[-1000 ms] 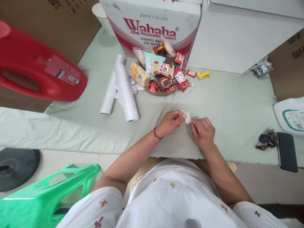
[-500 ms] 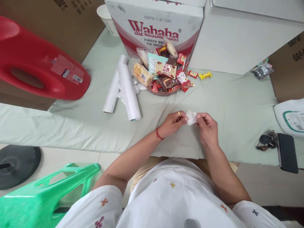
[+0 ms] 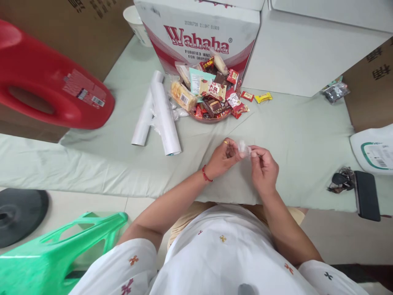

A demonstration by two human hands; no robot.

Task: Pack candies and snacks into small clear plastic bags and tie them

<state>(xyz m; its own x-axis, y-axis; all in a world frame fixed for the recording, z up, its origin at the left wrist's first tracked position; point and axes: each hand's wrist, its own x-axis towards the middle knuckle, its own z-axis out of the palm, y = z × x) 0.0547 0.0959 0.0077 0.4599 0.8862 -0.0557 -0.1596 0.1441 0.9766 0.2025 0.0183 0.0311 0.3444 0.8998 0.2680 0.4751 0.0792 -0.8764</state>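
Between my two hands, above the cloth-covered table [image 3: 276,127], is a small crumpled piece of clear plastic [image 3: 243,148]. My left hand [image 3: 225,157] pinches it from the left between thumb and fingers. On the other side my right hand [image 3: 264,168] grips its edge with thumb and forefinger. Whether anything lies inside the plastic I cannot make out. Beyond my hands a bowl [image 3: 211,119] is heaped with wrapped snacks [image 3: 213,90]. Beside it lie a red-wrapped candy [image 3: 247,96] and a yellow-wrapped candy [image 3: 263,97].
Two white paper rolls [image 3: 167,119] lie left of the bowl. A red jug [image 3: 89,94] stands far left, with a paper cup [image 3: 138,26] behind. A Wahaha carton [image 3: 202,24] backs the bowl. Keys [image 3: 340,179], a phone [image 3: 367,196] and a white bottle [image 3: 374,149] are at right. A green stool [image 3: 61,250] stands below.
The plastic has been turned and bunched up between my fingers. My left fingers have risen slightly, and my right hand has shifted a little left. Both hands still hold it.
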